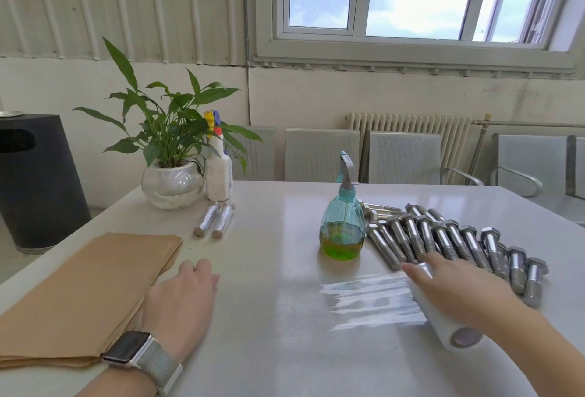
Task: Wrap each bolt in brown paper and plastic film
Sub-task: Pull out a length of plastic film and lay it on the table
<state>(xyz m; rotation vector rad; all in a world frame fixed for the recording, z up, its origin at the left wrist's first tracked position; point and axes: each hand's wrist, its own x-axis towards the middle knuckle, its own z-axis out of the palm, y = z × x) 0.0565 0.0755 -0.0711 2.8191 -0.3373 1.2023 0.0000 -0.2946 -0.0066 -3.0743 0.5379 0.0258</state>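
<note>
Pale desk (285, 349) under a window. Nearest: left hand (180, 298) flat, fingers together, beside brown paper (82, 295); right hand (456, 289) spread over film roll (443, 317), film (364, 301) unrolled leftward. Beyond roll: bolts (449, 241), spray bottle (342, 229). Farthest: two wrapped bolts (215, 219).

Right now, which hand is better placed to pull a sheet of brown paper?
Left. The left hand rests flat beside the brown paper stack, at its right edge. The right hand is across the table on the plastic film roll.
</note>
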